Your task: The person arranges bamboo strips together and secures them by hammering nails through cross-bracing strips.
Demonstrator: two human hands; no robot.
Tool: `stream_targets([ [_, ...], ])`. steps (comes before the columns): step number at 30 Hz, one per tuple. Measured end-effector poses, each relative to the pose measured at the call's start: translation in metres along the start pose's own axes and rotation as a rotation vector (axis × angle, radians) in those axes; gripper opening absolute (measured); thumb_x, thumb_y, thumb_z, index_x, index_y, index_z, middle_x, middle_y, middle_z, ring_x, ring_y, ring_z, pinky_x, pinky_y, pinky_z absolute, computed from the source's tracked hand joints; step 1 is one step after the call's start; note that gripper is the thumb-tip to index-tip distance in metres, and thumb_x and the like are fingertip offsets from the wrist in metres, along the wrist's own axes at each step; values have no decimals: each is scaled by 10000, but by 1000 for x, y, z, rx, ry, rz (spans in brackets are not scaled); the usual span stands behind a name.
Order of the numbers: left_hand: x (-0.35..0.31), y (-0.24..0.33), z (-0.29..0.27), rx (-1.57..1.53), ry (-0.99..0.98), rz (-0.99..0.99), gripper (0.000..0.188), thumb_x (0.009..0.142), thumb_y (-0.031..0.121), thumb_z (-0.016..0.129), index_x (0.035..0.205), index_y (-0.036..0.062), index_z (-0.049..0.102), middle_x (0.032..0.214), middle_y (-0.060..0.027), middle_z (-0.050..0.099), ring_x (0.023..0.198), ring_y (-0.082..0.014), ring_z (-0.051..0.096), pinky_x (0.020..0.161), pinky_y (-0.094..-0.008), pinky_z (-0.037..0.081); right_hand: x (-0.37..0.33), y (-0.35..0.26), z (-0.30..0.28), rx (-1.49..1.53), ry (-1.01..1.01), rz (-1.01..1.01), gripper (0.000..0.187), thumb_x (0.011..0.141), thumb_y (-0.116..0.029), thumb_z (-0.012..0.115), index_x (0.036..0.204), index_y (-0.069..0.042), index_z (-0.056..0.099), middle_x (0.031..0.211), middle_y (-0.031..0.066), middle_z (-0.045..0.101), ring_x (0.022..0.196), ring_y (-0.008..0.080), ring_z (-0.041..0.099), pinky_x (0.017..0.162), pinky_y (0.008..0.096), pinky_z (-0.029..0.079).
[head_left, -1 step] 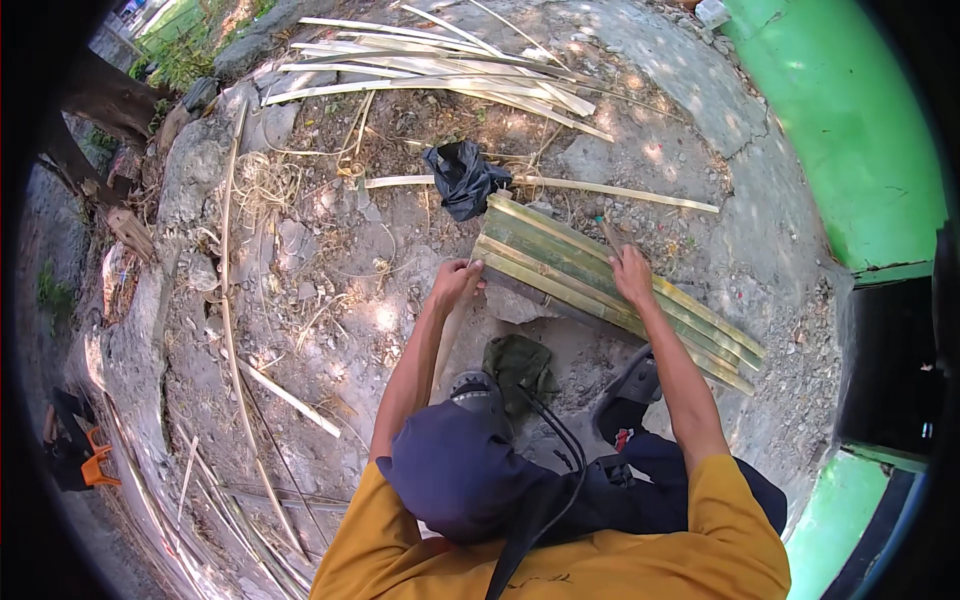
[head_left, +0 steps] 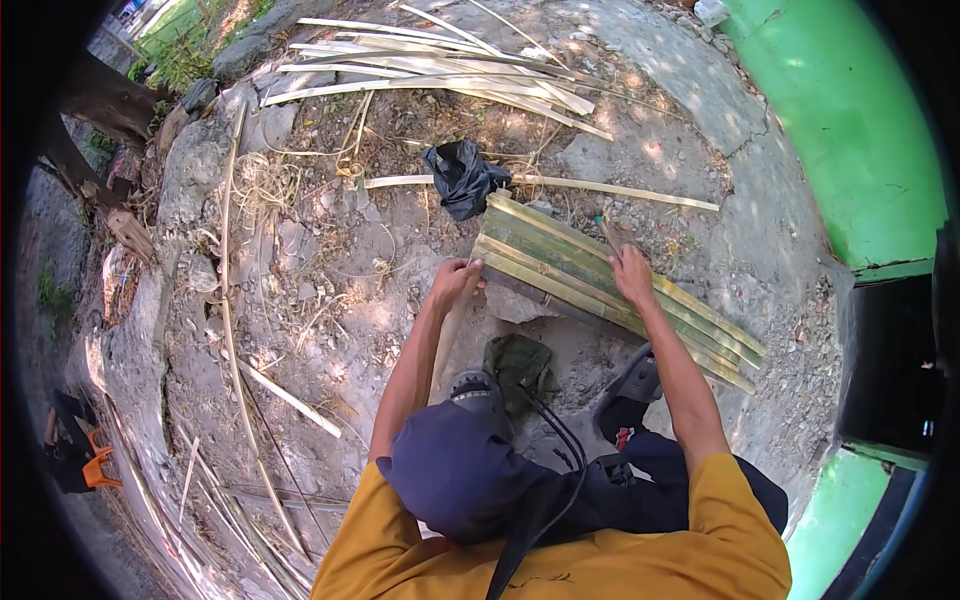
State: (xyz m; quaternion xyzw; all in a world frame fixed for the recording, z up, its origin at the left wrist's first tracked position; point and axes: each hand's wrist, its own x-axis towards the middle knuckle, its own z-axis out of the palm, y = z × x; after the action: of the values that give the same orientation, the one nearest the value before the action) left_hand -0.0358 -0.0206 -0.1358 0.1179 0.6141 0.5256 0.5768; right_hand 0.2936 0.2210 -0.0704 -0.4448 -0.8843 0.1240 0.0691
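The panel of green-and-tan split slats (head_left: 570, 268) lay slantwise on the ground in front of me, its lower right end beyond my right forearm. My right hand (head_left: 632, 275) rested over its middle, fingers curled round a slim brown piece (head_left: 610, 237); its working end was too small to make out. My left hand (head_left: 458, 278) was at the panel's left end, fingertips drawn together; I couldn't tell whether they gripped the slats or the pale strip (head_left: 453, 335) below. Pressing unevenly, I judged, could skew the slats, and a slip along a raw edge could cut my left fingers. The black plastic bag (head_left: 462, 182) sat just beside the upper left corner, where it might snag. Farther out lay loose pale strips (head_left: 440, 85).
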Motion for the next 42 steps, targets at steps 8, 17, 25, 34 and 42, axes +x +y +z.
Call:
stream_targets([
  [8, -1, 2, 1, -15, -43, -2, 462, 1032, 393, 665, 1161, -50, 661, 980, -118, 714, 805, -195, 730, 654, -310, 592, -6, 5, 1, 6, -4, -75, 287, 974, -265, 666, 1100, -32, 556, 1076, 187, 624, 1038, 419, 616, 868, 536, 481],
  [17, 5, 0, 2, 37, -19, 16, 443, 980, 395, 736, 1116, -24, 698, 940, -89, 729, 748, -171, 727, 615, -300, 573, -4, 5, 7, 31, 55, -41, 292, 963, -255, 689, 1099, -30, 561, 1057, 191, 636, 1007, 423, 631, 839, 525, 506],
  [25, 4, 0, 4, 84, 48, 16, 431, 984, 389, 731, 1107, -23, 697, 907, -84, 711, 734, -179, 729, 599, -302, 571, -7, -3, 5, 25, 67, -34, 277, 963, -243, 691, 1088, -33, 559, 1047, 181, 636, 1006, 415, 634, 823, 522, 508],
  [34, -2, 2, 7, 68, 26, 75, 487, 1003, 456, 691, 1060, -28, 695, 856, -76, 697, 701, -160, 702, 613, -294, 570, -8, -4, 4, 32, 80, -1, 274, 976, -263, 673, 1092, -42, 561, 1065, 170, 633, 1032, 405, 629, 832, 530, 502],
  [42, -2, 0, 6, 59, -26, 69, 514, 1029, 476, 645, 1060, -36, 670, 818, -90, 690, 692, -157, 671, 635, -301, 560, -9, -7, 3, 10, 78, 15, 268, 983, -267, 666, 1093, -49, 554, 1079, 151, 634, 1057, 388, 628, 844, 529, 502],
])
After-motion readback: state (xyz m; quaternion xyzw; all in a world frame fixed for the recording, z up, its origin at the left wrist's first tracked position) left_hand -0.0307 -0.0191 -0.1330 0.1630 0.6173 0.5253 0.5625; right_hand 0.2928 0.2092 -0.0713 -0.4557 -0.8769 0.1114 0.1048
